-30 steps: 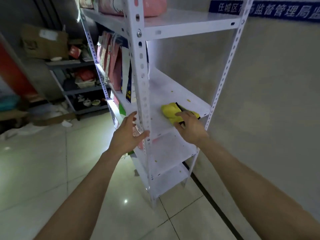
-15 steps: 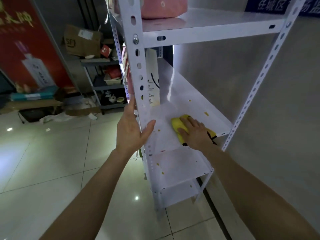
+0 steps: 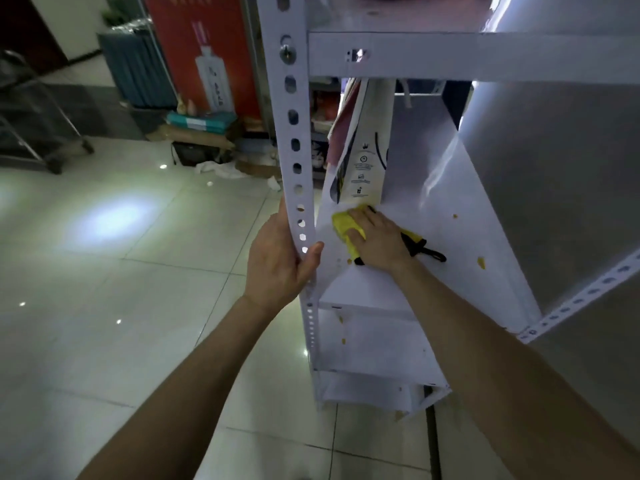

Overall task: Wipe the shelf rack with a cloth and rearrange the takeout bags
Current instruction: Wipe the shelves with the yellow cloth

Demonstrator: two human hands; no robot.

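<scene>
A white metal shelf rack [image 3: 433,57] stands against the wall on the right. My left hand [image 3: 277,261] grips its perforated front post [image 3: 294,140]. My right hand [image 3: 377,237] lies flat on a yellow cloth [image 3: 344,225] with a black trim and loop, pressing it onto the middle shelf [image 3: 450,237]. White takeout bags [image 3: 360,150] with printed symbols stand upright on the same shelf, right behind the cloth. Small yellow specks dot the shelf right of my hand and the shelf below.
A red poster [image 3: 204,50] leans at the back, with boxes and clutter [image 3: 204,133] on the floor below it. A wheeled metal cart [image 3: 38,126] stands at far left. The floor [image 3: 121,306] is glossy pale tile. A grey wall [image 3: 571,185] is close on the right.
My right hand has slid the cloth farther back along the shelf, up to the takeout bags. My view has moved closer and lower; the left hand keeps its grip on the post.
</scene>
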